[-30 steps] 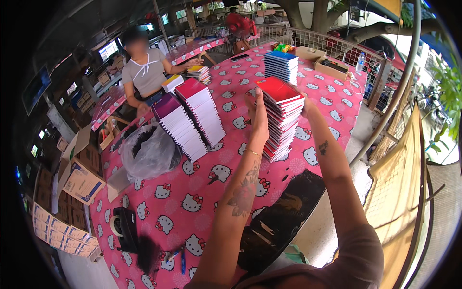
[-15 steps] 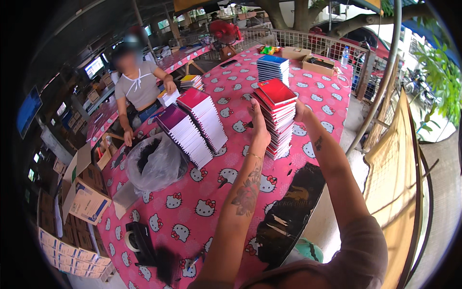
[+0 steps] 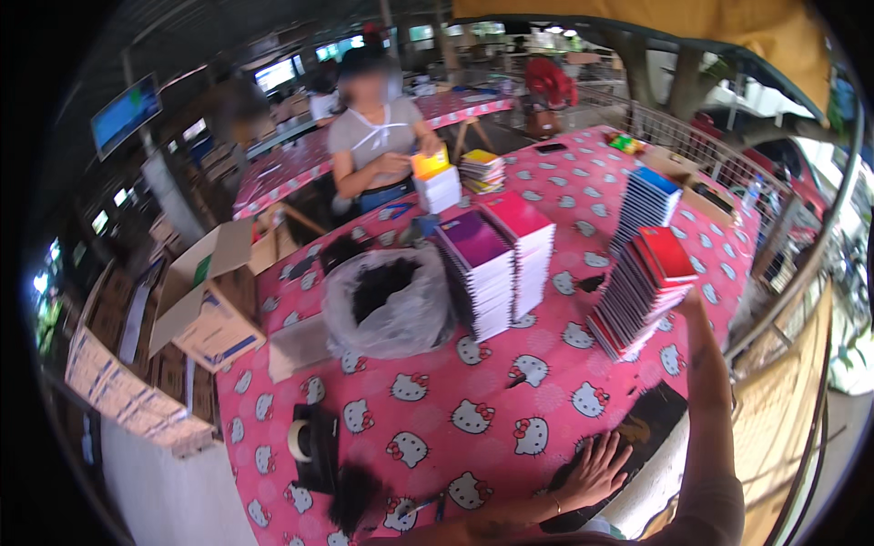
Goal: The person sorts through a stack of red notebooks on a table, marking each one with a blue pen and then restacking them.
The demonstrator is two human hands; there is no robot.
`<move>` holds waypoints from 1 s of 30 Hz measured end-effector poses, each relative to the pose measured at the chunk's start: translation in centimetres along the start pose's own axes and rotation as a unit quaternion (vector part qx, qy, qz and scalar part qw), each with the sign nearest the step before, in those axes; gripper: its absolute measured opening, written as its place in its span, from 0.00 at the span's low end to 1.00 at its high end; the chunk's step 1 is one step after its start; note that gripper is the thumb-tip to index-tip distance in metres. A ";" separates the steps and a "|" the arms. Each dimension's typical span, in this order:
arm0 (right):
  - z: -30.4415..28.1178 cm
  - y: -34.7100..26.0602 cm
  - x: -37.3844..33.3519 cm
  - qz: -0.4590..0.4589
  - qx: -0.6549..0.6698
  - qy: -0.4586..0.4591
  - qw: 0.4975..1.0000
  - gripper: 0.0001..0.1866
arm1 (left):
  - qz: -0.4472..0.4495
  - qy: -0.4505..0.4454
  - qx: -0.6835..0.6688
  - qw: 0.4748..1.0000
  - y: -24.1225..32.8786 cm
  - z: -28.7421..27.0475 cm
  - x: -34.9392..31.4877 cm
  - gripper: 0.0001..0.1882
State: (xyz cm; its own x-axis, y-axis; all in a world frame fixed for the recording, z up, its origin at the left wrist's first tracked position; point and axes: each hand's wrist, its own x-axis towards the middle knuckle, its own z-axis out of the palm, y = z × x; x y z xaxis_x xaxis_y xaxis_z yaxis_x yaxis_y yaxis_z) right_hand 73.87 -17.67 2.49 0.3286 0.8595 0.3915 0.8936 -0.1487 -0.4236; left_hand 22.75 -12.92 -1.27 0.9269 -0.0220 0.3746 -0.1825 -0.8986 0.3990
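My left hand [image 3: 594, 475] lies flat with fingers spread on a black patch [image 3: 657, 417] at the table's near edge, holding nothing. My right hand [image 3: 692, 304] is at the right side of a tall stack of red spiral notebooks [image 3: 642, 296]; its fingers are hidden behind the stack. The stack leans to the right, its top notebooks offset from those below. Just behind it stands a stack of blue spiral notebooks [image 3: 648, 207]. To the left are a purple-covered stack [image 3: 475, 273] and a pink-covered stack [image 3: 526, 250], side by side.
A clear plastic bag [image 3: 391, 318] with black contents sits left of the stacks. A tape dispenser [image 3: 314, 450] lies near the front left. Across the pink table [image 3: 428, 414], a co-worker [image 3: 373, 150] handles yellow-topped notebooks [image 3: 435, 177]. Cardboard boxes [image 3: 214, 314] stand at the left.
My left hand has left the red stack and come down to the near table edge. The red stack now leans right, with my right hand still beside it. The view has swung left.
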 end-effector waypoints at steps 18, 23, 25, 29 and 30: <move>7.3 0.7 5.9 0.189 0.757 -0.032 0.625 0.28 | -0.204 0.199 0.211 0.935 -3.8 4.6 7.8 0.22; 5.9 -5.9 7.4 0.264 0.754 -0.071 0.598 0.34 | -0.487 0.381 -0.350 0.704 -13.7 1.6 19.8 0.31; 4.3 -10.3 8.0 0.279 0.716 -0.085 0.634 0.32 | -0.585 0.353 -0.487 0.544 -16.4 0.4 20.7 0.30; 1.1 -10.6 7.3 0.243 0.735 -0.069 0.629 0.31 | -0.498 0.361 -0.563 0.552 -14.2 1.0 25.2 0.31; 0.8 -9.8 6.8 0.267 0.723 -0.068 0.634 0.32 | -0.461 0.374 -0.570 0.568 -13.2 1.5 26.4 0.28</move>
State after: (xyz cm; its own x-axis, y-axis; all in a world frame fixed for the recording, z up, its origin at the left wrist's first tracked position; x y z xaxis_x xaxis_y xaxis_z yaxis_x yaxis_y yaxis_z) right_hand 67.16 -10.01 8.67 0.3491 0.9240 -0.1560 -0.5807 0.0827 -0.8099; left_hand 50.17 -2.28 2.09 0.4793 0.8039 -0.3521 -0.2216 0.4990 0.8378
